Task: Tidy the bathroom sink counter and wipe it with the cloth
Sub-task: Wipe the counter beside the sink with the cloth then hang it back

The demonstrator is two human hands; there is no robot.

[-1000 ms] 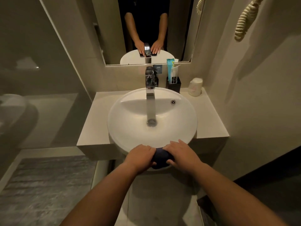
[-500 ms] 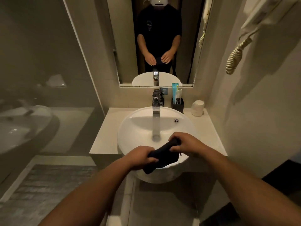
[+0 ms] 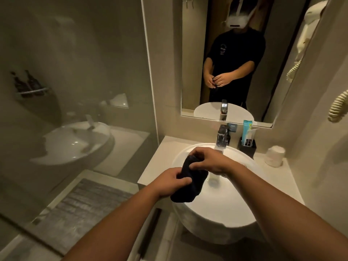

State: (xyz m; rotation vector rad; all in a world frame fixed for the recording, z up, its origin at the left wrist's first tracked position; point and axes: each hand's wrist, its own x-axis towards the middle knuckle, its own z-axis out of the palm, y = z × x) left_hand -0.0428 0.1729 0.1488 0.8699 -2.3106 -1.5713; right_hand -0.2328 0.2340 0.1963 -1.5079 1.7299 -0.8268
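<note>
Both hands hold the dark cloth [image 3: 190, 178] in the air over the left part of the basin [image 3: 222, 210]. The left hand [image 3: 170, 182] pinches its middle; the right hand [image 3: 209, 160] grips its upper end. The counter [image 3: 160, 162] is bare along its left edge. At its back right corner stand a black holder [image 3: 248, 145] and a white roll [image 3: 275, 156], with bare surface toward the front edge. The tap [image 3: 222, 137] stands at the back edge.
</note>
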